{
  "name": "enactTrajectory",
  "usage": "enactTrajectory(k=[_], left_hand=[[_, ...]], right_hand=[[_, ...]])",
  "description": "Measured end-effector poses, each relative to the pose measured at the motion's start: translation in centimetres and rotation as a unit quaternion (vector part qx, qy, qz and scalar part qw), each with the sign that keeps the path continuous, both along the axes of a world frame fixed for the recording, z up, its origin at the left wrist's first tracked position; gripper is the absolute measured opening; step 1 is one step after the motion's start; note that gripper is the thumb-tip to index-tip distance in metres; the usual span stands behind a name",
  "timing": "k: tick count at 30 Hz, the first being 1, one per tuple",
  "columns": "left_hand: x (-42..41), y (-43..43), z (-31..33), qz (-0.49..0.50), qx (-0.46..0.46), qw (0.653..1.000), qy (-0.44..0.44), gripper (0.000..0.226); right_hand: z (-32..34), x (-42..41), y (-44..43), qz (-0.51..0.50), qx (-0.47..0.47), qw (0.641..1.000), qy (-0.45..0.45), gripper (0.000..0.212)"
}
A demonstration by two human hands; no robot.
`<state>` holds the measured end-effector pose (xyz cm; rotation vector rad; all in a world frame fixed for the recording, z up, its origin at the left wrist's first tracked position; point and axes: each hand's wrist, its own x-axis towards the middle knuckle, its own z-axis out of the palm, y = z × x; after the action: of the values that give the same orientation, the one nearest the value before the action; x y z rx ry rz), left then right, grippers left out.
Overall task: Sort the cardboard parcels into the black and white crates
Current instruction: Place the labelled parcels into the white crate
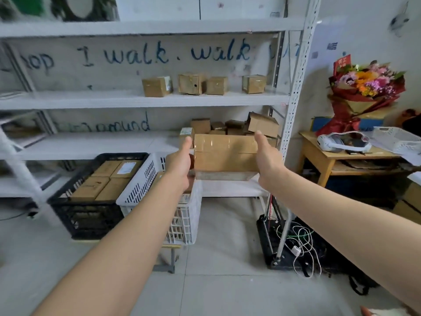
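Head view, forward-down, near shelving (91, 101)

parcel (225, 153) — taped brown (level, midair) | black crate (86, 215) — parcels (107, 181) inside | white crate (136, 188) beside

A cardboard parcel (225, 153) is held mid-frame between left hand (178, 165) and right hand (267, 160), upper right of the white crate (141, 183).

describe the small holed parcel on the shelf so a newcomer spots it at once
On the white rack, find the shelf below the blue "walk" writing, where four small cardboard parcels stand in a row. The parcel second from the left alone has a small dark hole in its front face.
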<state>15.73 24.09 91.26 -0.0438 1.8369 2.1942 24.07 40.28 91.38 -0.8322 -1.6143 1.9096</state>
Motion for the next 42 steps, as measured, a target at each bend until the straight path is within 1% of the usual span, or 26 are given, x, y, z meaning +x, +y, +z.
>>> enactTrajectory(k=[1,4,6,7,9,11,12,15,18,22,25,29,32,35,37,39,42], left_hand=[[-0.4,-0.6,-0.2,0.014,-0.003,1.0,-0.004,0.044],[-2.3,-2.7,-1.3,0.042,-0.015,0.999,-0.021,0.047],[-4.0,-4.3,-2.2,0.051,-0.011,0.998,-0.033,0.048],[-5.0,-5.2,-2.8,0.051,-0.007,0.998,-0.039,0.046],[-7.2,-6.8,-3.9,0.034,0.009,0.998,-0.044,0.033],[-9.6,-8.3,-4.9,0.01,0.018,0.999,-0.048,0.015],[-10.9,-9.0,-5.4,0.003,0.016,0.999,-0.048,0.011],[-15.4,-11.1,-6.9,-0.002,-0.002,0.999,-0.048,0.013],[-20.3,-12.6,-8.0,-0.005,-0.022,0.998,-0.063,0.015],[-26.0,-14.0,-9.1,-0.028,-0.044,0.996,-0.079,0.009],[-29.4,-14.2,-9.9,-0.051,-0.041,0.994,-0.086,0.01],[-32.0,-13.5,-11.0,-0.064,-0.031,0.993,-0.094,0.011],[-33.6,-12.4,-11.9,-0.075,-0.031,0.991,-0.104,0.013],[-34.9,-11.4,-13.0,-0.084,-0.045,0.988,-0.121,0.014],[-36.0,-10.8,-14.0,-0.078,-0.06,0.985,-0.14,0.02],[-37.2,-10.2,-15.2,-0.059,-0.075,0.982,-0.163,0.026],[-39.2,-8.9,-17.1,-0.027,-0.094,0.98,-0.175,0.021]], right_hand=[[0.0,-0.5,-0.4,0.008,-0.003,1.0,-0.003,0.051],[-0.6,-2.7,-1.7,0.032,-0.012,0.999,-0.012,0.054],[-1.1,-4.7,-2.7,0.045,-0.018,0.999,-0.022,0.05],[-1.4,-5.8,-3.4,0.05,-0.026,0.998,-0.03,0.046],[-2.4,-8.3,-4.6,0.063,-0.047,0.996,-0.046,0.045],[-3.9,-11.4,-5.9,0.076,-0.063,0.992,-0.073,0.054],[-4.6,-13.0,-6.7,0.077,-0.065,0.991,-0.088,0.057],[-6.2,-17.8,-9.0,0.074,-0.07,0.988,-0.115,0.064],[-7.0,-22.6,-10.8,0.063,-0.078,0.987,-0.122,0.064],[-7.3,-28.1,-12.1,0.05,-0.073,0.986,-0.142,0.066],[-7.9,-30.6,-12.3,0.044,-0.072,0.985,-0.152,0.062],[-8.3,-32.4,-11.9,0.047,-0.084,0.984,-0.153,0.054],[-8.9,-33.8,-10.9,0.044,-0.085,0.984,-0.148,0.045],[-10.1,-35.0,-10.3,0.03,-0.075,0.983,-0.167,0.034],[-11.6,-36.3,-9.5,0.025,-0.077,0.981,-0.178,0.031],[-12.6,-37.8,-8.7,0.052,-0.055,0.975,-0.21,0.025],[-14.6,-40.6,-7.2,0.082,-0.05,0.964,-0.248,0.027]])
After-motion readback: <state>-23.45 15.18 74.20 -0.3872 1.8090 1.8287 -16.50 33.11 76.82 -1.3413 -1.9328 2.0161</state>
